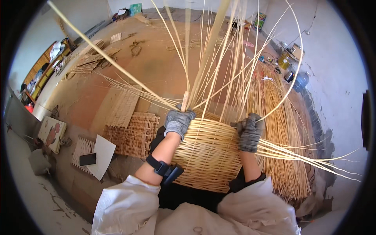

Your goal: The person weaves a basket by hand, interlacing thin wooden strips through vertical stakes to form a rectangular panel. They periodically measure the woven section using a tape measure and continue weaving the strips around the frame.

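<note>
— Seeing the thick stake (211, 47) whole?
— No, missing its upper end past the top edge, and getting one pale strip (187, 37) blurred.
— Seeing all of the woven basket (211, 152)?
— Missing its upper left corner behind the left grip (179, 120), and that grip's fingertips too.
— Telling the small items (122, 13) at the far wall apart?
— Finding them too small, and missing part of the dark object (366, 119) at the right rim.
</note>
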The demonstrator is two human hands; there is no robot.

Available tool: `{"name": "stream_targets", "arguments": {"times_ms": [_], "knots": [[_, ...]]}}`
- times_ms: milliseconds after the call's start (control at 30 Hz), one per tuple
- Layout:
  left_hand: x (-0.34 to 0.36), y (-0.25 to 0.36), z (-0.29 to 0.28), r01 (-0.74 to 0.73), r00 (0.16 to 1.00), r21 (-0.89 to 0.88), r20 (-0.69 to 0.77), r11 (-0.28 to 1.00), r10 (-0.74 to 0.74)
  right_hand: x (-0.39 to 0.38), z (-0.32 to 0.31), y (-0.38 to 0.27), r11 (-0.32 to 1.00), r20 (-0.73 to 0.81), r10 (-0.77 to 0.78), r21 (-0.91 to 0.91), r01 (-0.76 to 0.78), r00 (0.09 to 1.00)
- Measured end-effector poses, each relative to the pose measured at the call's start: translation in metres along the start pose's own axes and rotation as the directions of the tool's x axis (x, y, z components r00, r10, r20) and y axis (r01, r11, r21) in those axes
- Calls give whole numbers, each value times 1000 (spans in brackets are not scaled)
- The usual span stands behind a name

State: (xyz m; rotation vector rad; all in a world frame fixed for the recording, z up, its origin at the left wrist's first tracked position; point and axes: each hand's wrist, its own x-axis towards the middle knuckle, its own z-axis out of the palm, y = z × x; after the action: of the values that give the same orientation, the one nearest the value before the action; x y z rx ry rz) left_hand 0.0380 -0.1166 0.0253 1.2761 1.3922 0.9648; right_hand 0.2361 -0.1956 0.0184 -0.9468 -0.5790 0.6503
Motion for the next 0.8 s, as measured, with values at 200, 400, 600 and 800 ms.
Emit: {"name": "stream_targets", "arguments": {"times_ms": [200, 400, 600, 800], "knots": [[-57, 8, 8, -670, 631, 411, -124, 619, 766, 8, -18, -6, 939, 50, 90, 330, -101, 995], [43, 44, 55, -245, 966, 737, 241, 630, 93, -26, 33, -35, 939, -30, 280, 218, -267, 959], [-20, 61, 69, -725, 607, 555, 234, 409, 759, 0, -49, -48, 968, 31, 178, 176, -181, 983], [-26, 44, 68, -388, 885, 539, 445, 747, 139, 64, 2, -57, 304, 495, -160, -799, 519, 854]]}}
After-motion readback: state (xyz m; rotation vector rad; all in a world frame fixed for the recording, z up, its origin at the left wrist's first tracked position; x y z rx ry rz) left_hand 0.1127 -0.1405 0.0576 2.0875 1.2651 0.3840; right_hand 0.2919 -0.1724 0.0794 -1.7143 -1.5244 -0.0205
